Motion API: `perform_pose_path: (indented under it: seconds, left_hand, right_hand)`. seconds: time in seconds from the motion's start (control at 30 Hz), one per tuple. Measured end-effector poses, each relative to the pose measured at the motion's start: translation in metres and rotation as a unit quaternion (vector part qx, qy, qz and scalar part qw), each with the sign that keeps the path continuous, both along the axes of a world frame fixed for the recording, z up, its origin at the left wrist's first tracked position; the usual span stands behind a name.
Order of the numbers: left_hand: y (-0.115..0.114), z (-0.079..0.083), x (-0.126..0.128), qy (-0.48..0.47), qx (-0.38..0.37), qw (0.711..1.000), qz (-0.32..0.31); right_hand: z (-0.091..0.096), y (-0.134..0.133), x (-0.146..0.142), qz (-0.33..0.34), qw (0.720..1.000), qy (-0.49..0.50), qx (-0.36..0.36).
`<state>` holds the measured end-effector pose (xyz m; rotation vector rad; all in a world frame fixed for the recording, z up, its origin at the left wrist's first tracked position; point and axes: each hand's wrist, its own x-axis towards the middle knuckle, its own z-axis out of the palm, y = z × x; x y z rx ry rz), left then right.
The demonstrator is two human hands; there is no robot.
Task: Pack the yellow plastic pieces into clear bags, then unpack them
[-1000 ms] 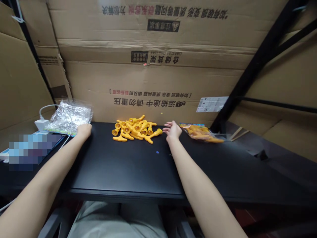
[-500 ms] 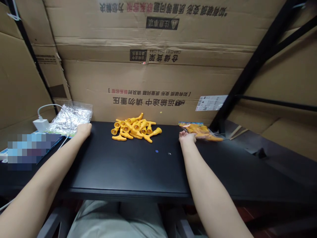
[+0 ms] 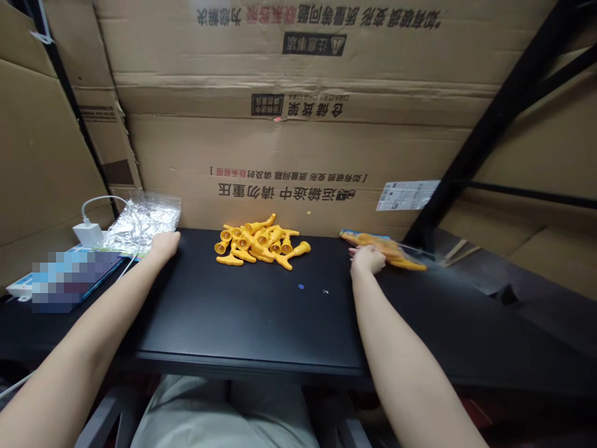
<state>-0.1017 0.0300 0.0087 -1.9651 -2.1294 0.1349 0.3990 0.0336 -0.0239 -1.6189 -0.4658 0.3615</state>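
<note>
My left hand (image 3: 165,244) is closed beside a pile of clear plastic bags (image 3: 144,218), touching their near right edge. Its fingers are turned away, so what it holds, if anything, is hidden. My right hand (image 3: 368,258) has its fingers curled at the near left side of a clear bag of yellow plastic parts (image 3: 398,254), apparently gripping it. That bag has a colourful header strip and is slightly blurred. Between my hands lies a heap of loose yellow parts (image 3: 261,242), some with flared, hollow ends, others with T-shaped ends.
Cardboard (image 3: 298,143) walls the back and sides of the black table (image 3: 233,317). A white charger with a cable (image 3: 88,234) and a partly blurred-out blue item (image 3: 77,280) lie at left. Small blue (image 3: 301,287) and whitish (image 3: 325,292) bits lie mid-table. A black post (image 3: 466,149) slants at right.
My right hand has moved a little right, further over the bag of yellow parts, which now looks smeared by motion. My left hand and the loose heap stay put; the view has shifted slightly.
</note>
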Motion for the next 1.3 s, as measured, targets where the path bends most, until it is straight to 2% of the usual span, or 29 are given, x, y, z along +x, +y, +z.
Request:
perform_pose_path:
  seconds: [0.07,0.17,0.23,0.33,0.43,0.5,0.57,0.63,0.73,0.83,0.9,0.97,1.13,1.23,1.3]
  left_hand:
    - [-0.001,0.002,0.008,-0.013,0.015,1.000,-0.021]
    - [-0.002,0.007,0.030,-0.060,0.060,0.996,-0.042]
    - [-0.004,0.012,0.049,-0.104,0.091,0.989,-0.057]
    - [-0.008,0.020,0.079,-0.171,0.127,0.970,-0.116]
    - [-0.012,0.025,0.105,-0.253,0.135,0.937,-0.201]
    - [-0.012,0.024,0.121,-0.331,0.126,0.902,-0.246]
    - [-0.011,0.022,0.135,-0.434,0.102,0.855,-0.266]
    - [-0.009,0.018,0.146,-0.539,0.065,0.795,-0.271]
    - [-0.005,0.014,0.156,-0.634,0.032,0.716,-0.291]
    - [0.000,0.012,0.157,-0.657,0.045,0.685,-0.313]
    - [0.004,0.010,0.152,-0.644,0.068,0.688,-0.327]
    - [0.007,0.009,0.146,-0.609,0.104,0.714,-0.330]
    - [0.000,0.020,0.136,-0.432,0.209,0.832,-0.279]
    - [-0.012,0.034,0.135,-0.284,0.222,0.892,-0.273]
    - [-0.020,0.044,0.135,-0.203,0.213,0.917,-0.269]
  right_hand:
    - [0.006,-0.004,-0.011,-0.062,0.987,-0.133,-0.067]
    - [0.016,-0.008,-0.026,-0.060,0.959,-0.256,-0.104]
    - [0.023,-0.009,-0.034,-0.047,0.952,-0.290,-0.081]
    - [0.033,-0.009,-0.045,-0.029,0.955,-0.296,0.004]
    - [0.047,-0.011,-0.062,0.026,0.958,-0.260,0.116]
    - [0.060,-0.014,-0.077,0.089,0.951,-0.209,0.212]
    - [0.072,-0.018,-0.095,0.168,0.928,-0.130,0.305]
    - [0.082,-0.022,-0.111,0.239,0.898,-0.044,0.367]
    - [0.088,-0.024,-0.131,0.338,0.856,0.084,0.381]
    - [0.083,-0.019,-0.143,0.408,0.825,0.181,0.347]
    - [0.078,-0.014,-0.146,0.422,0.815,0.225,0.327]
    - [0.071,-0.007,-0.147,0.420,0.813,0.254,0.313]
    - [0.059,0.009,-0.150,0.404,0.815,0.284,0.303]
    - [0.056,0.015,-0.157,0.391,0.826,0.306,0.268]
    - [0.054,0.019,-0.160,0.392,0.834,0.314,0.227]
